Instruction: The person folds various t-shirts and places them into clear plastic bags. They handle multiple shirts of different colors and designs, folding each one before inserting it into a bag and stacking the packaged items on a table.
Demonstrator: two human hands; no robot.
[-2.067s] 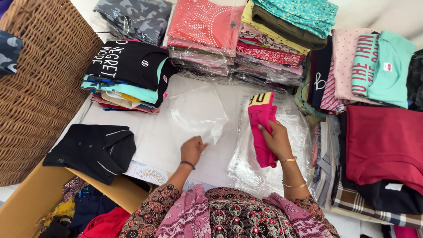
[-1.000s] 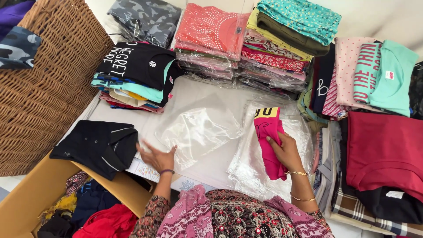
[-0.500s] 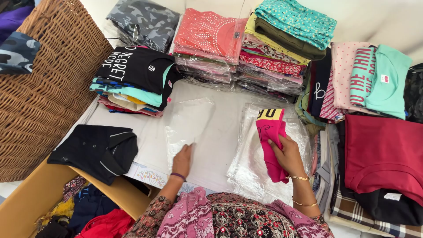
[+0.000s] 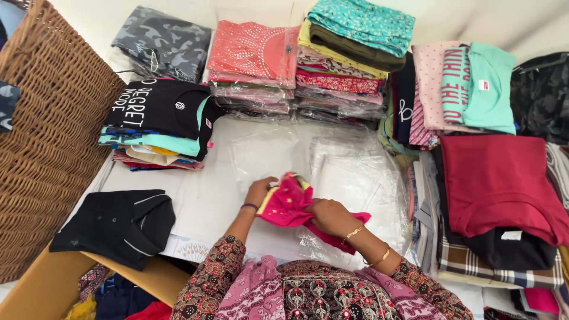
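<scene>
We hold the pink garment (image 4: 290,207) near the table's (image 4: 201,201) front edge — left hand (image 4: 259,191) and right hand (image 4: 329,217) both clamped on it. Soft, light, floppy cloth, we judge — best gripped at its folded edges.

Open lane: bare surface (image 4: 207,201) between stacks, covered by loose clear bags (image 4: 355,172).
Left block: wicker basket (image 4: 47,136), black folded shirt (image 4: 118,225).
Far block: bagged garment stacks (image 4: 255,65).
Right block: maroon shirt pile (image 4: 498,178).
</scene>
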